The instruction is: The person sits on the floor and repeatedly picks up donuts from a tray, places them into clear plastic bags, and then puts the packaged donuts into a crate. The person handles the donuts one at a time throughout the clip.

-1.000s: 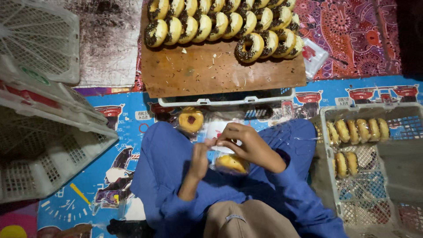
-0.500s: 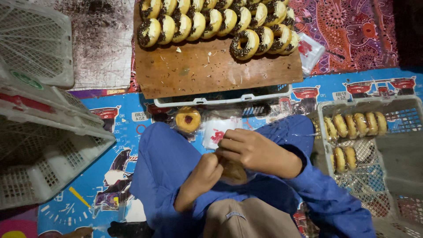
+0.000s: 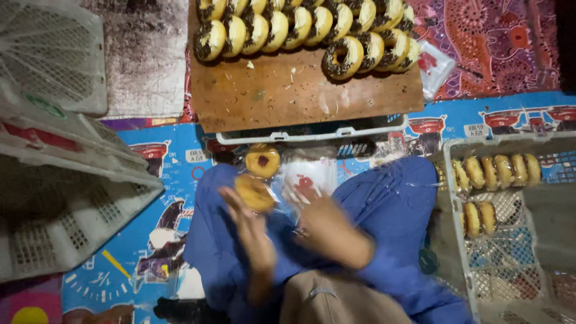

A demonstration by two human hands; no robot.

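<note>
Hands blurred with motion sit low in the head view, over a lap in blue cloth (image 3: 384, 198). The left hand (image 3: 252, 231) is raised with fingers loosely spread, and a golden doughnut in clear wrap (image 3: 254, 192) lies at its fingertips; whether the fingers pinch it or only touch it, I cannot tell. The right hand (image 3: 321, 219) is just beside the left, fingers open and reaching up to a clear plastic bag with a red print (image 3: 309, 177), touching its lower edge. Just above the left hand a second wrapped doughnut with a dark red centre (image 3: 263, 161) rests on the blue cloth. Further up from both hands a wooden board (image 3: 300, 96) carries rows of chocolate-sprinkled doughnuts (image 3: 300, 27) standing on edge, and the board lies on a white crate (image 3: 312, 135). Right of the right hand a pale plastic basket (image 3: 498, 276) holds packed doughnuts (image 3: 495, 171) in two short rows. Left of the left hand are stacked white crates (image 3: 66, 180).
</note>
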